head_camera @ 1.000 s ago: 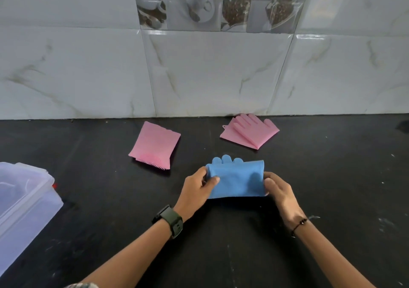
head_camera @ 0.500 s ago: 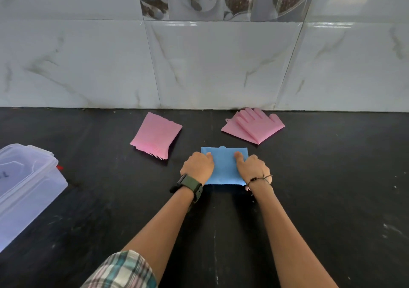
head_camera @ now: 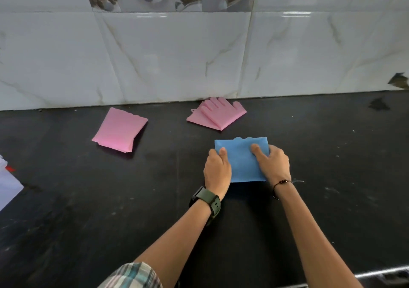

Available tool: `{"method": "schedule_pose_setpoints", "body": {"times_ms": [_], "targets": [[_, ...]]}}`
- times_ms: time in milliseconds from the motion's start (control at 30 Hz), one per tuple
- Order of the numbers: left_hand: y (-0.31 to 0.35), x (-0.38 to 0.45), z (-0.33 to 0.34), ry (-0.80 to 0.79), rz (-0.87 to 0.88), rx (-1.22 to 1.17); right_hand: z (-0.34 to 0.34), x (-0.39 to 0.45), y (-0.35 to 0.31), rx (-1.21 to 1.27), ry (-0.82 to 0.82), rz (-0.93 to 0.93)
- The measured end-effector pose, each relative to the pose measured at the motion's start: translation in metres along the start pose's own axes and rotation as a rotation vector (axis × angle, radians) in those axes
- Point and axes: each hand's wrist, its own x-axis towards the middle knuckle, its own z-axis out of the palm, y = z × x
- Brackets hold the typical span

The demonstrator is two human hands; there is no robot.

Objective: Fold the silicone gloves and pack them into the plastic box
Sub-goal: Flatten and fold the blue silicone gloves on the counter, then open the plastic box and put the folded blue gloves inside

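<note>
While both hands press on it, the folded blue glove lies flat on the black counter, roughly centre of view. Left hand sits at the glove's left edge, curled, thumb laid on top of the blue surface; the other fingers are tucked at or under the edge, so whether they pinch the fold cannot be told. Right hand covers the right edge, thumb on top, remaining fingers wrapped over the side; again pressing or gripping is unclear. Rounded glove fingertips peek out past the far edge of the fold.

Folded pink glove lies to the far left of the blue one, well apart, a plain rectangle. Second pink glove lies behind the blue one, close to the tiled wall, folded with its fingers showing on top.

Plastic box: only a pale translucent corner shows at the left frame edge, well apart from all gloves; its contents are not readable.

Left wrist carries a dark green watch; right wrist a thin beaded bracelet. Plaid sleeve at the bottom edge.
</note>
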Motion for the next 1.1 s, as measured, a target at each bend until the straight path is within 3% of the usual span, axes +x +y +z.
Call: {"method": "schedule_pose_setpoints", "body": {"times_ms": [133,200,300,400,500,600,733,933,1100], "targets": [[-0.005,-0.005,0.017,-0.050,0.050,0.402,-0.016,-0.005,0.028,-0.384,-0.123,0.082],[-0.007,0.002,0.008,-0.072,0.037,0.389,-0.020,-0.004,0.023,-0.558,-0.130,0.053],[-0.014,0.016,-0.035,-0.037,-0.011,0.248,-0.012,-0.002,-0.009,-0.725,-0.006,-0.136],[-0.034,0.026,-0.114,0.178,-0.086,0.121,0.029,-0.002,-0.061,-0.614,-0.053,-0.418],[-0.064,0.018,-0.211,0.431,-0.175,0.004,0.105,-0.017,-0.128,-0.481,-0.355,-0.703],[-0.097,-0.011,-0.303,0.696,-0.265,-0.086,0.183,-0.063,-0.197,-0.371,-0.655,-0.815],[-0.134,-0.061,-0.388,0.988,-0.376,-0.102,0.258,-0.131,-0.268,-0.282,-0.844,-0.905],[-0.162,-0.090,-0.435,1.228,-0.513,-0.213,0.336,-0.178,-0.332,-0.240,-0.913,-0.912],[-0.175,-0.085,-0.441,1.145,-0.594,-0.359,0.373,-0.189,-0.353,-0.294,-0.928,-0.867]]}}
